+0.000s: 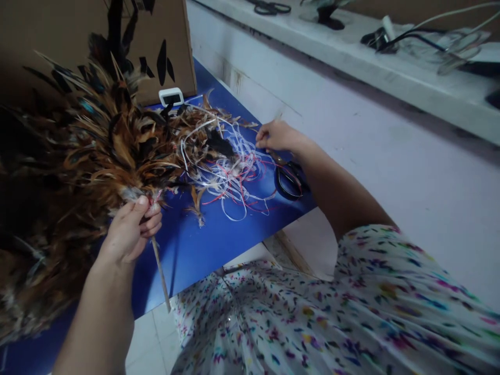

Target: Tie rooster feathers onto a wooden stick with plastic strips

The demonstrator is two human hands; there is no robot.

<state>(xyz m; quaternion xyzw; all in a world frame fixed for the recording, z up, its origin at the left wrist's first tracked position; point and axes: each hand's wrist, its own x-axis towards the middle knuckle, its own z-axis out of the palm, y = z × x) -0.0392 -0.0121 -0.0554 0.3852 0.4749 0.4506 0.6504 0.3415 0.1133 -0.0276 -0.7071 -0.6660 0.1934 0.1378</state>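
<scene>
My left hand (135, 226) is closed around the neck of a feather duster, where red and white ties show at the base of its feathers (121, 140). The duster's thin stick (161, 273) points down past the table edge. Brown, black and tan feathers fan upward from my grip. At the right, my right hand (275, 136) is raised over the table with its fingers pinched together; what they hold, if anything, is too small to make out. Below it lies a tangle of white and red plastic strings (238, 177). Black-handled scissors (288, 182) rest beside that wrist.
Loose feathers (197, 138) cover the blue table (195, 250) behind the strings. A small white device with a dark screen (171, 97) stands before a cardboard box (172, 31). More feathers (39, 250) heap at left. A wall ledge (351, 57) carries cables and another pair of scissors (272, 8).
</scene>
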